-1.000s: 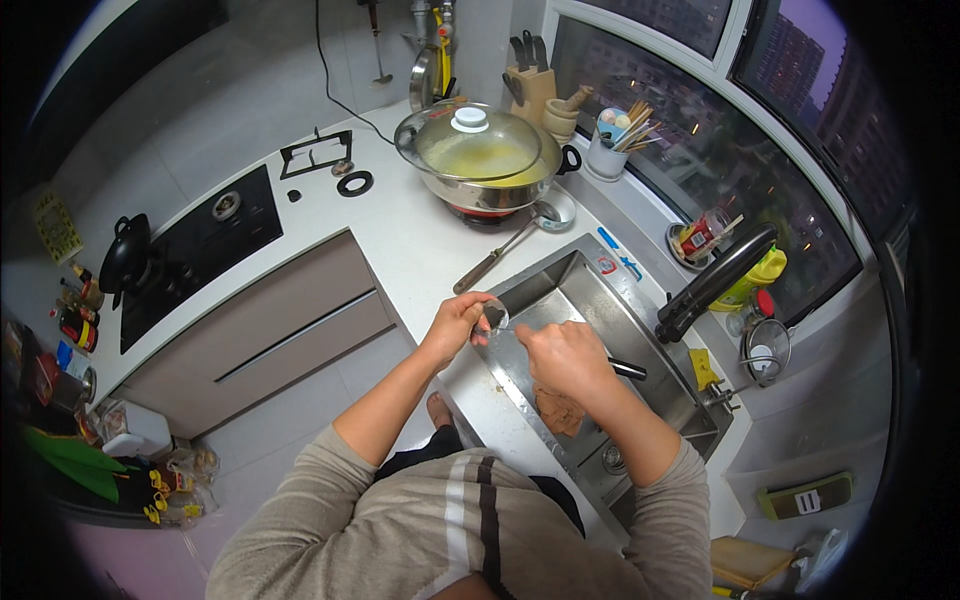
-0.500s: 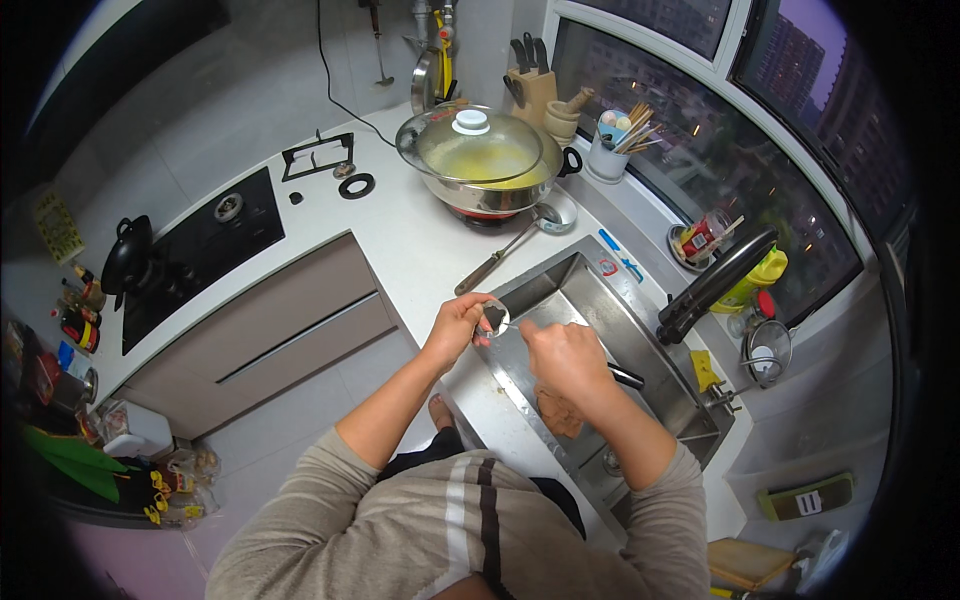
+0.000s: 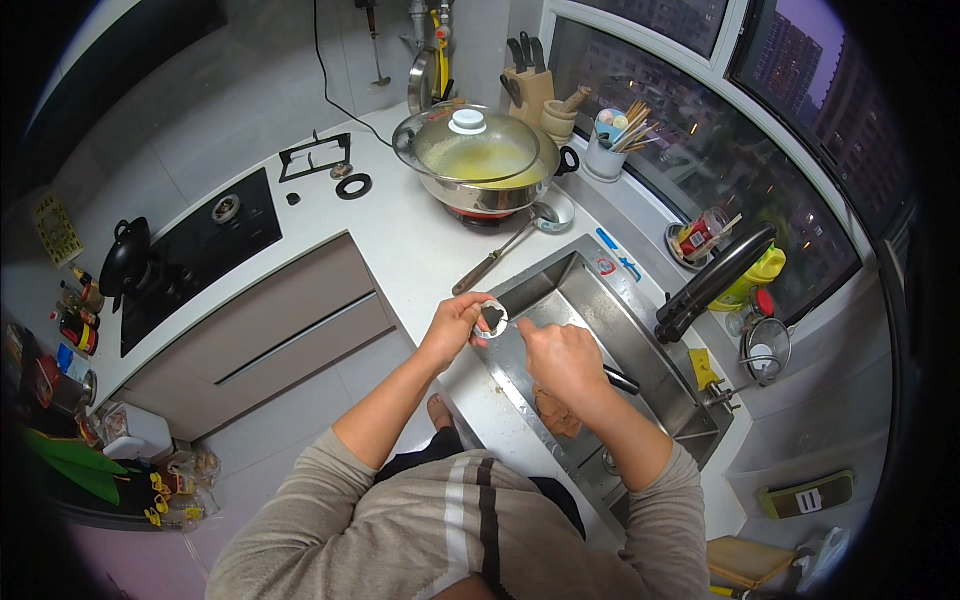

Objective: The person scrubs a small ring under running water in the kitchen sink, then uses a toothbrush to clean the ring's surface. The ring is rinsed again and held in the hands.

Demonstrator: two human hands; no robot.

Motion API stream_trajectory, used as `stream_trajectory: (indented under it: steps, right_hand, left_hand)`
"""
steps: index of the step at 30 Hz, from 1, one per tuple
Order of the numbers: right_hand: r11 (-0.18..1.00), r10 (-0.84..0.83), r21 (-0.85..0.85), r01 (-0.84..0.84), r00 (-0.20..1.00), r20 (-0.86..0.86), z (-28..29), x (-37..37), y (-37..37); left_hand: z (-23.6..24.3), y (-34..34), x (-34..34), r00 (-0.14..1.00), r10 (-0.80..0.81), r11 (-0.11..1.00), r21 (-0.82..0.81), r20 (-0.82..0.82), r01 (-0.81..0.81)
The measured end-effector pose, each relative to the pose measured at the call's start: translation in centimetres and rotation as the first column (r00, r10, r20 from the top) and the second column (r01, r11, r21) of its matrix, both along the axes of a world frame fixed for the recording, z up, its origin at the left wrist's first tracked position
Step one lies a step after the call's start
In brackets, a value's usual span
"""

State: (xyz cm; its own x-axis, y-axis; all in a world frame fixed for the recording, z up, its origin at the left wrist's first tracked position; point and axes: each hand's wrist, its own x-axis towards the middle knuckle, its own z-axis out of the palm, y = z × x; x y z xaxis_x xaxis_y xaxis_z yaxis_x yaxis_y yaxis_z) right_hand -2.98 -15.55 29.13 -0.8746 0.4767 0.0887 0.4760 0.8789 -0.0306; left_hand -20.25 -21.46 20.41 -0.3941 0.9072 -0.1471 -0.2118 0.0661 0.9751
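Observation:
My left hand [image 3: 458, 328] pinches a small round piece [image 3: 494, 318] with a pale rim and a dark middle, above the near left corner of the steel sink [image 3: 625, 325]. My right hand [image 3: 562, 358] is closed around a black-handled tool [image 3: 622, 380]; the handle's end sticks out behind the fist. A thin tip from it reaches the round piece's edge, and the fist hides the rest. Below the right hand, a crumpled brown thing like a cloth [image 3: 557, 412] lies in the sink.
Beyond the sink stand a lidded steel pot [image 3: 490, 170] and a ladle [image 3: 492, 262]. A black faucet [image 3: 715, 285] arches from the right. A pan support [image 3: 315, 158] and black ring [image 3: 353, 187] lie by the stove [image 3: 205, 265]. A knife block [image 3: 528, 95] stands behind.
The round piece has tilted slightly, showing more of its dark middle. Both hands keep nearly the same place and grip.

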Motion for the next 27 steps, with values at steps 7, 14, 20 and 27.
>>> stream_trajectory:
  steps: [7, 14, 20, 27]
  right_hand:
    - [0.996, 0.092, -0.004, -0.092, 0.995, 0.03, 0.6, 0.2, 0.3]
    - [0.998, 0.053, 0.012, -0.054, 0.998, 0.035, 0.8, 0.0, 0.1]
    - [0.997, 0.07, 0.015, -0.071, 0.996, 0.055, 0.8, 0.2, -0.1]
    - [0.998, 0.058, 0.02, -0.059, 0.998, 0.039, 0.8, 0.3, -0.1]
  left_hand:
    - [0.2, 0.0, 0.2, 1.0, 0.011, 1.0, -0.003, 0.01, -0.011]
    - [0.4, -0.1, 0.2, 1.0, -0.003, 1.0, -0.011, -0.016, 0.003]
    - [-0.1, -0.1, 0.3, 1.0, 0.023, 1.0, 0.003, 0.012, -0.024]
    - [-0.1, -0.1, 0.4, 1.0, 0.014, 1.0, 0.0, 0.011, -0.014]
